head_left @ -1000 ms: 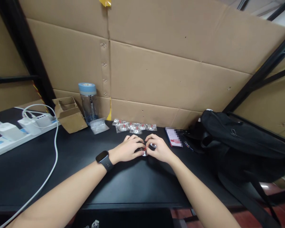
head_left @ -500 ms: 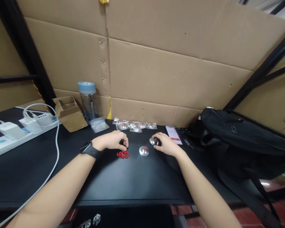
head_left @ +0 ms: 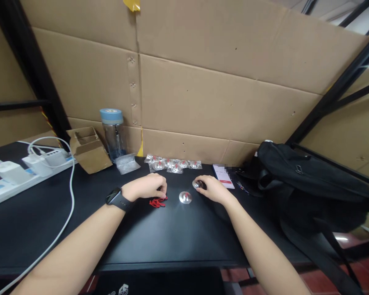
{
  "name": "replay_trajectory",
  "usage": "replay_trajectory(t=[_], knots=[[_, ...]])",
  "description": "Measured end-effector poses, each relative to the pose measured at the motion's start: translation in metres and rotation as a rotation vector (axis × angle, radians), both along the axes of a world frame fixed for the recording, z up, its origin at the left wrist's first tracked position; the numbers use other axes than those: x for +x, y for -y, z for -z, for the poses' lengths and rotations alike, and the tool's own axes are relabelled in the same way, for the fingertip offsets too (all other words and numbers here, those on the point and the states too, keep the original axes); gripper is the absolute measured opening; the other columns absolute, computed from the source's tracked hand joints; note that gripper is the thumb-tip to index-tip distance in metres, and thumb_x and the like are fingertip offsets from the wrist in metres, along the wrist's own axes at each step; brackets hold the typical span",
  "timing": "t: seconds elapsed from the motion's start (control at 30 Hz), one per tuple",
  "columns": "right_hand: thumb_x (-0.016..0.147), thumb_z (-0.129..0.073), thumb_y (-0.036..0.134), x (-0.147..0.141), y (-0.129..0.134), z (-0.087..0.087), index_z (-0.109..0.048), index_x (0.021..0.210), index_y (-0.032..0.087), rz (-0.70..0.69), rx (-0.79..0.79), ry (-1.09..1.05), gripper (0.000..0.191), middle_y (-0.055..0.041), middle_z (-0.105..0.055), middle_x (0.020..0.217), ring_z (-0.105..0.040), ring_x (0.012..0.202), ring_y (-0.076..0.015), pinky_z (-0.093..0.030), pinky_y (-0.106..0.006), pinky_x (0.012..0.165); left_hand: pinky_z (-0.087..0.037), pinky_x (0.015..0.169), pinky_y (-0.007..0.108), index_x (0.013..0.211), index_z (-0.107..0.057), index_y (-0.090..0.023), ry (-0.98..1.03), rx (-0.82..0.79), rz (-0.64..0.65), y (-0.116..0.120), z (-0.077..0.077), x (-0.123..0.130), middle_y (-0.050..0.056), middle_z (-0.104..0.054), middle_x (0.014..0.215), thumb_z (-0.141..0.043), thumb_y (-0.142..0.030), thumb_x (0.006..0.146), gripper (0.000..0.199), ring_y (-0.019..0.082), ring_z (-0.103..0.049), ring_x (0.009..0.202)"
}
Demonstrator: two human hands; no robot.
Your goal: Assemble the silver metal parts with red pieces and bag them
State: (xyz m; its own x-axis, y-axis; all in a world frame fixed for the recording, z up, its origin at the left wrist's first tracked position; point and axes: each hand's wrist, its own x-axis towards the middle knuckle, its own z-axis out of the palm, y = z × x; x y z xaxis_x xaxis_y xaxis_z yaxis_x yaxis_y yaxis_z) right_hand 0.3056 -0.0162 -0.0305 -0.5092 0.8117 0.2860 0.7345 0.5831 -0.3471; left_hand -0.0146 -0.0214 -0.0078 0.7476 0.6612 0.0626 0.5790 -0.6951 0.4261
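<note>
Your left hand (head_left: 148,187) pinches the red strings (head_left: 156,203); tugging fast could knot them. Your right hand (head_left: 214,189) holds a shiny disc (head_left: 196,184); a loose grip could drop it.

This looks like a makeshift workshop corner: cardboard walls (head_left: 203,102), black metal posts (head_left: 30,61), a plain black table (head_left: 172,241) and a white power strip (head_left: 21,183).

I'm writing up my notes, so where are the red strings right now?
In the head view, the red strings lie on the black table, left of centre, by the left hand and left of the nearer silver disc.
</note>
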Motion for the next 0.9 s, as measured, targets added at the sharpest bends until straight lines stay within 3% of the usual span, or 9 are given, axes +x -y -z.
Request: replay_trajectory(t=[0.23, 0.4, 0.53, 0.67, 0.9], knots=[[0.079, -0.069, 0.017, 0.001, -0.004, 0.003, -0.072, 0.103, 0.021, 0.021, -0.015, 0.010, 0.024, -0.0051, -0.072, 0.093, -0.066, 0.082, -0.0192, -0.051, -0.031, 0.078, -0.042, 0.069, 0.024, 0.083, -0.067, -0.022, -0.033, 0.047, -0.076, 0.003, -0.004, 0.002, 0.000, -0.073, 0.077, -0.063, -0.027, 0.091, 0.011, 0.015, -0.065, 0.069], [0.075, -0.071, 0.017, -0.001, -0.006, 0.003, -0.071, 0.103, 0.020, 0.051, -0.006, -0.062, 0.028, -0.0048, -0.072, 0.094, -0.066, 0.082, -0.0184, -0.051, -0.031, 0.079, -0.042, 0.070, 0.025, 0.083, -0.068, -0.022, 0.082, 0.090, -0.082, 0.002, -0.003, 0.003, -0.001, -0.073, 0.078, -0.066, -0.031, 0.090, 0.012, 0.015, -0.065, 0.071], [0.076, -0.070, 0.019, -0.006, -0.003, 0.000, -0.070, 0.103, 0.021, 0.041, -0.003, -0.195, 0.027, -0.0040, -0.073, 0.097, -0.066, 0.085, -0.0182, -0.051, -0.031, 0.079, -0.046, 0.081, 0.028, 0.083, -0.071, -0.022, 0.232, 0.153, -0.096, 0.002, 0.002, 0.012, 0.000, -0.075, 0.085, -0.069, -0.034, 0.088, 0.013, 0.018, -0.068, 0.082], [0.074, -0.072, 0.021, -0.019, 0.005, -0.005, -0.068, 0.108, 0.022, 0.044, -0.011, -0.375, 0.034, -0.0047, -0.073, 0.105, -0.068, 0.089, -0.0194, -0.052, -0.030, 0.075, -0.048, 0.087, 0.029, 0.096, -0.075, -0.023, 0.422, 0.139, -0.147, 0.005, 0.005, 0.027, 0.001, -0.078, 0.092, -0.069, -0.034, 0.090, 0.014, 0.018, -0.071, 0.086], [0.077, -0.076, 0.022, -0.050, 0.030, -0.009, -0.065, 0.115, 0.023, -0.078, -0.112, -0.652, 0.039, -0.0073, -0.072, 0.115, -0.070, 0.101, -0.0216, -0.055, -0.033, 0.083, -0.047, 0.088, 0.033, 0.094, -0.077, -0.026, 0.496, 0.202, -0.270, 0.015, 0.009, 0.045, 0.001, -0.078, 0.097, -0.063, -0.036, 0.095, 0.017, 0.022, -0.069, 0.096]])
